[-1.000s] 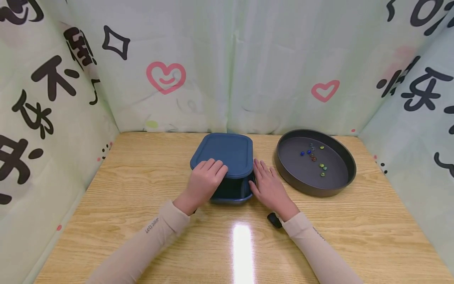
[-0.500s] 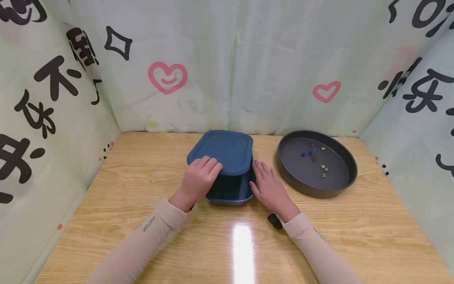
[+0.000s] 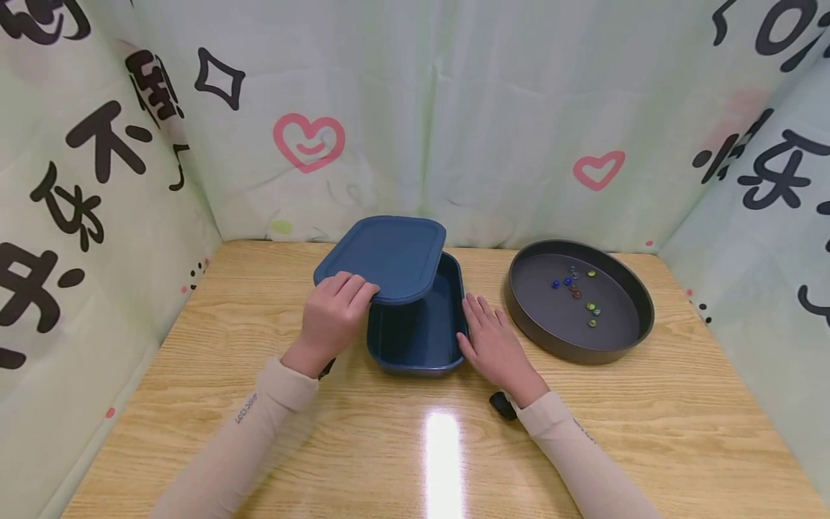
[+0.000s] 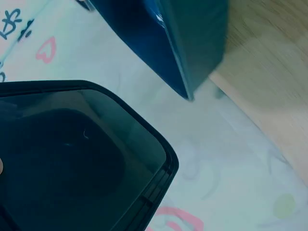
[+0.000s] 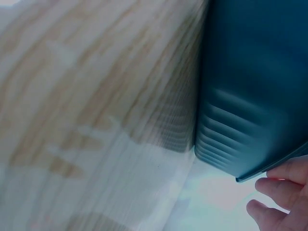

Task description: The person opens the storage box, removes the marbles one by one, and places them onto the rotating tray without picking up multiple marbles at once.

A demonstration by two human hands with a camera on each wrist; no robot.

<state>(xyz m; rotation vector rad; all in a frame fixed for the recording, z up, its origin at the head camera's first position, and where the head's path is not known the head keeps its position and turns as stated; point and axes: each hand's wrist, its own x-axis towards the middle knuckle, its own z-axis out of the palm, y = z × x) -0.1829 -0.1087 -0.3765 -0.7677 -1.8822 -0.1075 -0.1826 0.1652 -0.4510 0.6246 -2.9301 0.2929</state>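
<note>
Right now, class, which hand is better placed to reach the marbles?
Probably the right hand: nearer the marbles in the round pan, only touching the blue container; the left hand grips the lid.

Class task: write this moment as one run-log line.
left hand: grips blue lid | right hand: touches side of blue box | lid: raised, apart from box | round pan: holds marbles

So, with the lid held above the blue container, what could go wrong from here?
The lid might tip or slip, since the left hand grips it only near one corner. Its edge could also catch the blue container, which the right hand touches on one side. If that hand moves outward, it may bump the round pan, and the loose marbles could roll.
</note>
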